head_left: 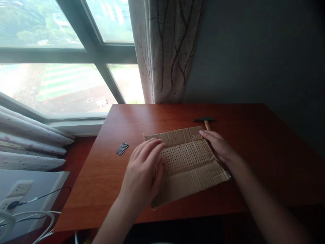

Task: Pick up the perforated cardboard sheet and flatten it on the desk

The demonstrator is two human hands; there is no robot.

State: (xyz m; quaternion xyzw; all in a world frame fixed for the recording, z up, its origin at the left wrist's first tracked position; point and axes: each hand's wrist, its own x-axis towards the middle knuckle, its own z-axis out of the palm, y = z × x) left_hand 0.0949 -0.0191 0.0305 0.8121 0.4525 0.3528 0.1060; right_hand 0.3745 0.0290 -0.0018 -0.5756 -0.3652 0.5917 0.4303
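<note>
In the head view, my right hand (218, 146) holds the cardboard (186, 156) by its far right corner, thumb laid on top and the other fingers largely hidden at the edge. My left hand (142, 169) arches over the opposite side, fingers half curled and thumb a little apart from them; whether it touches or grips there, I cannot tell. The cardboard sits tilted between both hands above the near half of the brown table (101, 189), a band of small holes in rows across its middle and plain creased strips on either side. Whether its underside meets the wood I cannot tell.

Just beyond the far right corner lies a hammer (204, 119), dark head crosswise, its pale handle partly hidden. Nails (122, 148) lie bunched side by side to the left, apart from my hand. Behind the table, a patterned curtain (167, 51) hangs beside a bright window (63, 83)
</note>
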